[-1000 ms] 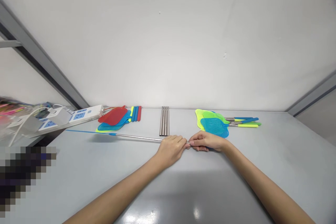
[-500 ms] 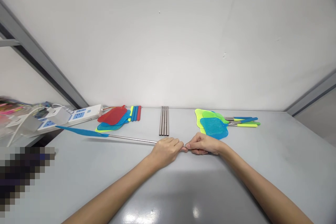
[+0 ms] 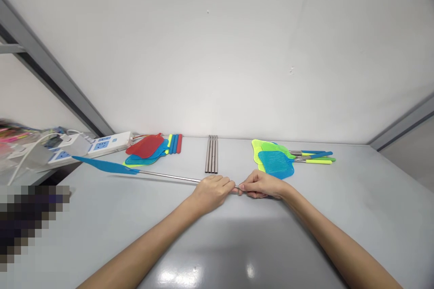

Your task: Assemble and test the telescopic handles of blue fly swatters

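Observation:
A blue fly swatter (image 3: 105, 165) stretches leftward above the grey table, its mesh head at the far left end of a thin metal rod (image 3: 169, 176). My left hand (image 3: 214, 194) is closed around this rod near its right end. Just right of it, the fingertips of my right hand (image 3: 259, 185) pinch the rod's end, a short bit of metal showing between the two hands. What lies inside my right palm is hidden. Behind my hands stand several metal tubes (image 3: 211, 156) side by side on the table.
Red, blue and yellow swatter heads (image 3: 145, 146) lie at the back left beside coloured handles (image 3: 174, 143). Swatters with handles (image 3: 276, 162) are piled at the back right. A white power strip (image 3: 110, 142) with plugs occupies the left edge; a wall (image 3: 217, 54) rises behind.
The view has shifted slightly. Both hands keep their hold on the rod in nearly the same place, and the swatter's blue head sits a little higher in view.

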`<control>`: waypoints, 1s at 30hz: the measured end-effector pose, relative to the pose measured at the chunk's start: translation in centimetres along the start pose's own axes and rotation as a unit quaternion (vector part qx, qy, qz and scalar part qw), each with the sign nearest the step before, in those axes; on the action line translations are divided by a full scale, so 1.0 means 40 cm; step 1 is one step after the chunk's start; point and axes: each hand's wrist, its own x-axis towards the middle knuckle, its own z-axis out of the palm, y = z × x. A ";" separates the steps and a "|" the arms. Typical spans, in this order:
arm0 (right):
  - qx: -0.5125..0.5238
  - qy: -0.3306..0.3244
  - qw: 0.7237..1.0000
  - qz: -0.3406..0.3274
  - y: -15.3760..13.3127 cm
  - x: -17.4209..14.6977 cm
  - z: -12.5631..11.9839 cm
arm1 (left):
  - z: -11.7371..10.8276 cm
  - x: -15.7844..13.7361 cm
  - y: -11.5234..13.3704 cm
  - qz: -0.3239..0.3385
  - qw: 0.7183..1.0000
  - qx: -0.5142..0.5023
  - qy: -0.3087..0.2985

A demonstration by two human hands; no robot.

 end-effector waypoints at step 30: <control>0.006 -0.005 1.000 -0.006 0.007 0.003 -0.001 | -0.004 -0.010 -0.025 0.014 1.000 -0.009 0.021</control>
